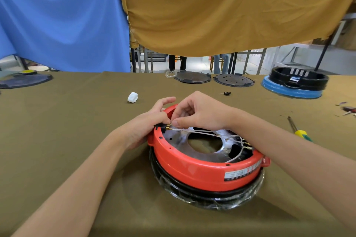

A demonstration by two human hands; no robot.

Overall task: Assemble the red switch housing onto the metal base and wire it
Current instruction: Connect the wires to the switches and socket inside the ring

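While left hand (146, 123) steadies the red housing (202, 171), right-hand fingers (180, 122) pinch a white wire (192, 130) — at its rim.

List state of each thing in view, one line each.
red housing: seated on the black ring, open side up
metal base: inside the housing
white wires: strung across the opening, one end pinched
left hand: grips the black connector at the rim
right hand: pinches a wire end at the connector
screwdriver: lying on the table, untouched
white wad: lying loose
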